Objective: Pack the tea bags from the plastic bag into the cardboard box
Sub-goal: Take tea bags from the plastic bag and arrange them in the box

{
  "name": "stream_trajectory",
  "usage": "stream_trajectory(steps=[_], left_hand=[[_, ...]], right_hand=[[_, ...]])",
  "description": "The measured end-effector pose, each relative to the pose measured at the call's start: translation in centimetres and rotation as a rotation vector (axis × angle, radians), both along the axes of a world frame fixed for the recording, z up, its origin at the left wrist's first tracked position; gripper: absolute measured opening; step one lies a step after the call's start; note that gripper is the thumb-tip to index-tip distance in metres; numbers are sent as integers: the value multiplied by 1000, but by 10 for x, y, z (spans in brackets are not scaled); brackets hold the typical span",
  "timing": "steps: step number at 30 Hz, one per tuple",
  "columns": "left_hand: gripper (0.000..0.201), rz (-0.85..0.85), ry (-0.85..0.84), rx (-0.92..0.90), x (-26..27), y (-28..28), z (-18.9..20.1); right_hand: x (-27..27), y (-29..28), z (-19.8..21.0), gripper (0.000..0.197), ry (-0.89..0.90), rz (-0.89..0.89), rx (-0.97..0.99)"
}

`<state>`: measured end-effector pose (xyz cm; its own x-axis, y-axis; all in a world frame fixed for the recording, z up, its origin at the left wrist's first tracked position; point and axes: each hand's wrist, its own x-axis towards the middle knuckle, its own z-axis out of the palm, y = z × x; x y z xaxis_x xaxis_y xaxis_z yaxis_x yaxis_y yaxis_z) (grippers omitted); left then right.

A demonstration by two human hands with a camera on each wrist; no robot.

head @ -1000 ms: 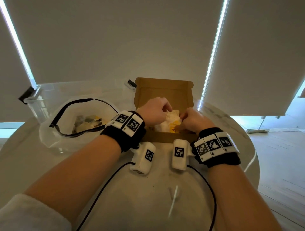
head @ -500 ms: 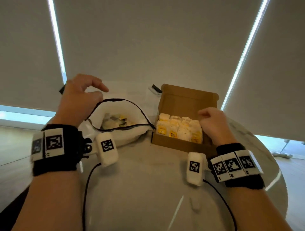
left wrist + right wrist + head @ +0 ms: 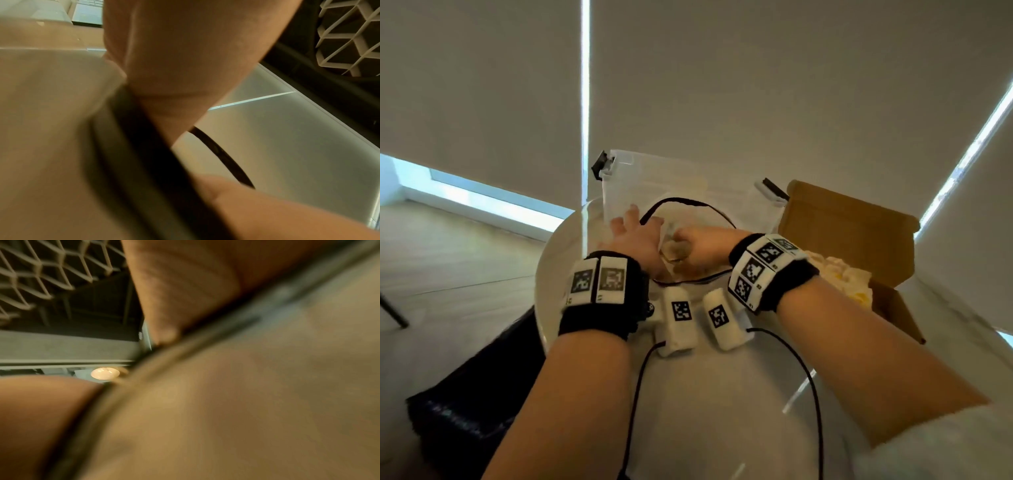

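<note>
The clear plastic bag [image 3: 722,212] with a black rim lies open on the round white table [image 3: 715,394]. My left hand [image 3: 635,236] holds its left rim; in the left wrist view the black rim [image 3: 156,146] runs between thumb and finger. My right hand [image 3: 697,246] is inside the bag's mouth, its fingers curled round a greyish tea bag [image 3: 676,250]. The right wrist view is blurred, filled with skin and bag film. The open cardboard box [image 3: 849,226] stands to the right, with several yellow and white tea bags [image 3: 835,274] packed inside.
A clear plastic container [image 3: 640,174] with black clips stands behind the bag. Black cables [image 3: 811,394] run from the wrist cameras across the table. A dark seat [image 3: 465,411] sits below the table's left edge. Window blinds rise behind.
Both hands left the cardboard box and went left to the plastic bag. The left hand now holds the rim, the right hand is inside. My head turned left.
</note>
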<state>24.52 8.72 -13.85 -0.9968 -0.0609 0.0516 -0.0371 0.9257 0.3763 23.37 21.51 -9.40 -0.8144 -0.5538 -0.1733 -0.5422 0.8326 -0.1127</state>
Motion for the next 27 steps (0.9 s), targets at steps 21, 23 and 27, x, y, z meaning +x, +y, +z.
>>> stream_trajectory(steps=[21, 23, 27], left_hand=[[97, -19, -6, 28, 4, 3, 5], [83, -49, 36, 71, 5, 5, 11], [41, -168, 581, 559, 12, 17, 33]], right_hand=[[2, 20, 25, 12, 226, -46, -454], [20, 32, 34, 11, 224, -58, -587], [50, 65, 37, 13, 112, -145, -932]])
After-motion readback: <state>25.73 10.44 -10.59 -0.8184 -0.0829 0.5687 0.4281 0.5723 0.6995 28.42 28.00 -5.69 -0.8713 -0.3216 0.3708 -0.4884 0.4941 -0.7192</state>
